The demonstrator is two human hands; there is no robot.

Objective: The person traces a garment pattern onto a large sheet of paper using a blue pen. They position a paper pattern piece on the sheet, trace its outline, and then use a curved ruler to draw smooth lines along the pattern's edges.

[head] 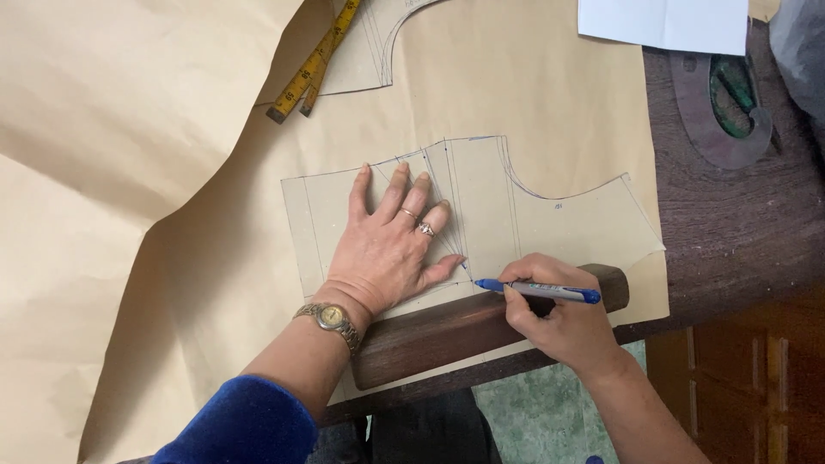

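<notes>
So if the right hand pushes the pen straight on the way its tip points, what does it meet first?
Most likely the thumb of the left hand, which lies flat on the paper pattern just ahead of the pen held by the right hand.

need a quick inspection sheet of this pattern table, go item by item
surface: dark wooden table, mostly covered by a large sheet of brown paper.
job's things: cut paper pattern piece lying flat on the brown paper; blue pen; dark wooden block at the near edge.
clutter: yellow tape measure, second pattern piece, white sheet, curved ruler.
hands: left hand pressed flat on the pattern piece; right hand holds the pen, tip at the pattern's lower edge.
cables: nothing seen.
surroundings: green floor, wooden cabinet beside the table.
</notes>
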